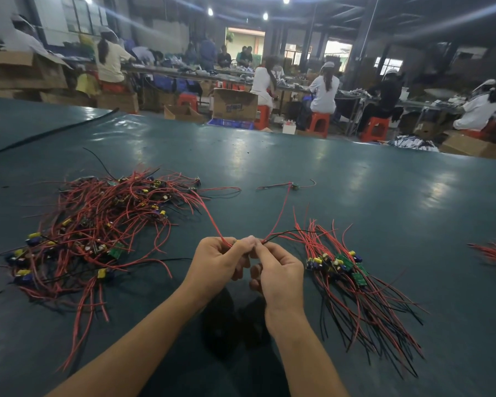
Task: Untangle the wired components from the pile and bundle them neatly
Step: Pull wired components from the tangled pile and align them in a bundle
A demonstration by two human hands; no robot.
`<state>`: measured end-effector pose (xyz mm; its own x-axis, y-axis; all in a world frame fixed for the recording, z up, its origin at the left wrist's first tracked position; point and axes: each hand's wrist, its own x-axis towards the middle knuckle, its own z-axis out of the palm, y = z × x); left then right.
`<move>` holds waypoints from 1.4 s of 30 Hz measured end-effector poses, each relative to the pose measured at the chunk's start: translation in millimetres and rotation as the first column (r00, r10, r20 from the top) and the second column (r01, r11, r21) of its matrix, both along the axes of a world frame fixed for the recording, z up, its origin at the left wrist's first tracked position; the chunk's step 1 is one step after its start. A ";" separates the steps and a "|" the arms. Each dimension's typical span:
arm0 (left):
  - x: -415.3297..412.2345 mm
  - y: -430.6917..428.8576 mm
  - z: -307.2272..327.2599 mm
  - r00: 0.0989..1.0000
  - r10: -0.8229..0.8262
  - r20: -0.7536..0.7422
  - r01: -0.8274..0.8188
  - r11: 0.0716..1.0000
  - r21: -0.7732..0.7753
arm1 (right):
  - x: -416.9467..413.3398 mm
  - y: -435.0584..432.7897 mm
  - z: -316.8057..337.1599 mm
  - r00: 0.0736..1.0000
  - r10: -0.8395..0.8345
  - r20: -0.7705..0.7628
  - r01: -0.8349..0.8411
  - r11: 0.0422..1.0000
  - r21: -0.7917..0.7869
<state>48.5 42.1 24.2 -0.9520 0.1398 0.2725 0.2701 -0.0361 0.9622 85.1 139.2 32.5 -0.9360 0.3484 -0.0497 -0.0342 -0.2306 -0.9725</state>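
Fingers (242, 245) of my left hand (216, 260) and right hand (281, 270) pinch red wires (281, 210) mid-frame.
Tangled pile (98, 224) lies left on the table (269, 156), bundle (341, 267) right.

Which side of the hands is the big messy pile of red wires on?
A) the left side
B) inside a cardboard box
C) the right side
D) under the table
A. The messy pile lies on the table beside the left hand; the bunch beside the right hand lies straighter. Both hands pinch wires.
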 end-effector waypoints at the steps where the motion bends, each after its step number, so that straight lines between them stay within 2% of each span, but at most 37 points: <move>1: 0.7 -0.1 0.1 1.000 0.007 -0.003 -0.007 1.000 0.004 | -0.3 -0.2 -0.2 1.000 -0.006 0.003 0.006 1.000 0.004; 10: 3.7 -0.2 2.6 0.998 0.059 -0.019 -0.058 0.998 0.037 | -6.3 14.7 3.5 0.985 -0.166 0.039 0.168 0.985 -0.029; 22: 6.0 2.8 4.7 1.000 0.020 0.024 -0.021 1.000 0.018 | -10.7 18.3 -0.7 0.924 -0.374 -0.078 0.366 0.926 -0.093; 28: 7.3 2.3 5.6 1.000 -0.004 0.014 0.004 0.999 0.034 | -11.1 21.6 1.1 0.907 -0.413 -0.084 0.397 0.904 -0.157; 37: 3.2 -1.3 5.1 1.000 0.010 -0.003 -0.010 0.999 0.031 | -7.5 19.6 2.1 0.880 -0.424 -0.214 0.410 0.905 -0.108; 42: 2.0 -1.6 2.8 1.000 -0.013 0.022 0.012 0.999 0.031 | -8.0 24.4 4.2 0.894 -0.419 -0.161 0.384 0.900 -0.207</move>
<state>50.5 40.5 27.0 -0.9559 0.1436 0.2561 0.2484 -0.0692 0.9662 77.2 163.6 36.7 -0.7143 0.6991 0.0307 -0.3444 -0.3129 -0.8852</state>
